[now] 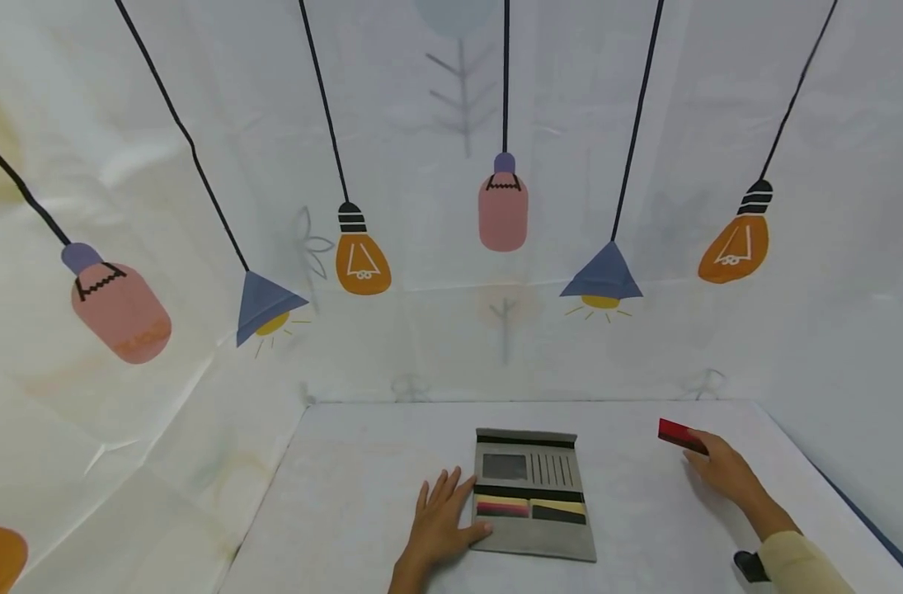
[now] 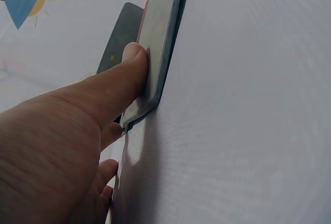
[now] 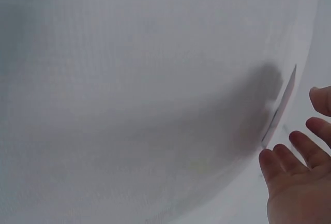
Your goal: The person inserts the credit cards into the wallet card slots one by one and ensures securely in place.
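Observation:
An unfolded grey wallet [image 1: 534, 536] lies on the white table, with a dark window, narrow slits and several cards in its pockets. My left hand [image 1: 439, 528] is spread at its left side, thumb resting on its face near the edge. The left wrist view shows the thumb [image 2: 137, 61] pressing the wallet's edge [image 2: 160, 53]. Farther right, my right hand [image 1: 721, 470] is at the right end of a red and black card [image 1: 677, 434]. In the right wrist view the hand's fingers [image 3: 284, 164] are extended, thumb apart, with the card [image 3: 280, 109] just beyond the fingertips.
The white table [image 1: 377, 462] meets a white sheet wall [image 1: 421, 346] printed with hanging lamps at its back edge. Another sheet slopes down on the left. A small black device [image 1: 750, 566] sits at my right cuff.

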`<control>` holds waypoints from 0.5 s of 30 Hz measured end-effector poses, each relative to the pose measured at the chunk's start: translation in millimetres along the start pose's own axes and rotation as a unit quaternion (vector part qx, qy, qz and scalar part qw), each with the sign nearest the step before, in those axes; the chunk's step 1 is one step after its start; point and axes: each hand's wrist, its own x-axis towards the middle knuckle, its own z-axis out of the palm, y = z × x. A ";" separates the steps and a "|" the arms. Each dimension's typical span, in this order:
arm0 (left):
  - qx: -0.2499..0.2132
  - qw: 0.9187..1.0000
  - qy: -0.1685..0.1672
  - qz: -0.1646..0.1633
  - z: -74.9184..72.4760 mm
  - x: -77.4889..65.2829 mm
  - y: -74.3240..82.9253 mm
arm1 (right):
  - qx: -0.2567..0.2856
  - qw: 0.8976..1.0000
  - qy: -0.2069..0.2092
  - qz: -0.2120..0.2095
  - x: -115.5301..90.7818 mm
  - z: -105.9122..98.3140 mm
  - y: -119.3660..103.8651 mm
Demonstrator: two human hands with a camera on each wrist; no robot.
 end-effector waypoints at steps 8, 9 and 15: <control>-0.008 1.000 0.002 -0.001 -4.0 -2.9 3.5 | 0.004 0.999 -0.036 0.025 13.0 1.1 11.2; -0.008 1.000 0.004 0.000 -3.8 -2.9 3.4 | 0.006 0.999 -0.037 0.024 13.8 1.1 12.2; -0.005 1.000 0.003 0.001 -3.9 -3.1 3.5 | 0.011 0.999 -0.041 0.026 19.1 3.2 21.7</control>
